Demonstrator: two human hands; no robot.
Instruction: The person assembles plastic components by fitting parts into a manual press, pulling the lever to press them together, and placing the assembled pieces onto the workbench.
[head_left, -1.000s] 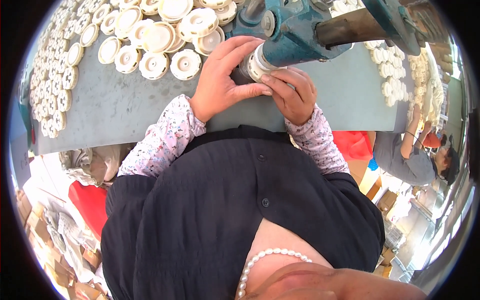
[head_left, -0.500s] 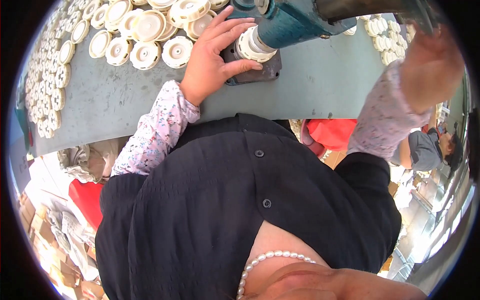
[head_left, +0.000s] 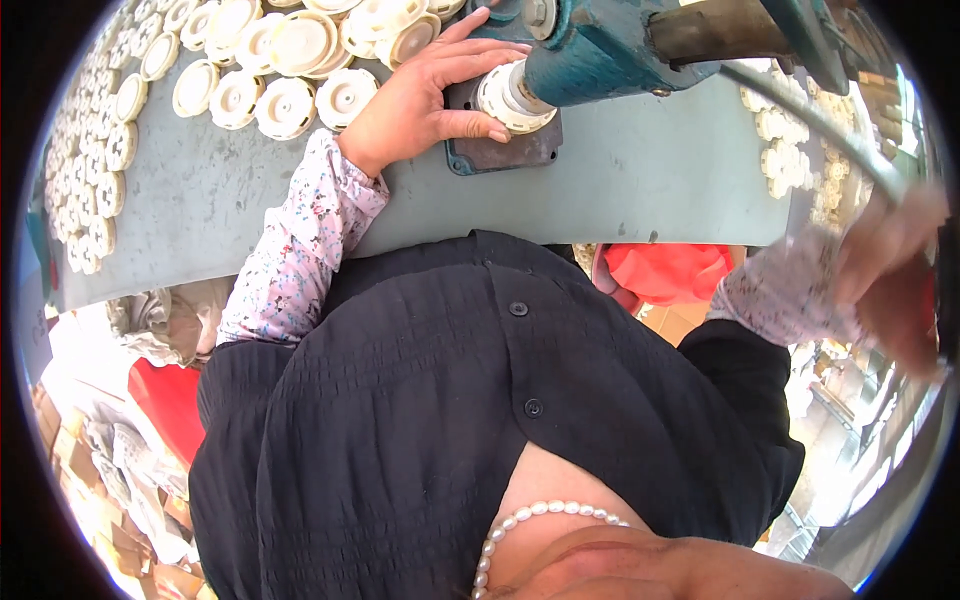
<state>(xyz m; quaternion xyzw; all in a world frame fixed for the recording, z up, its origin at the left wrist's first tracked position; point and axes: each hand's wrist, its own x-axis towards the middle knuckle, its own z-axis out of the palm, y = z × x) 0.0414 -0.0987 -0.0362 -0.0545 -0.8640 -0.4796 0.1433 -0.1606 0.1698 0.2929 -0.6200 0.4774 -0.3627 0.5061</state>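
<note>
A white round part sits beneath the teal press, over its dark base plate. The left hand brackets it, fingers spread wide, grip uncertain. The right hand blurs by the lever, its hold unclear. Pressing with the part askew could crack it; straying fingers could be pinched.

Sits as a round cream part with notched rim, over a dark base plate, directly beneath a teal press head; slants off rightward as a grey metal lever, blurred toward the far end.
</note>
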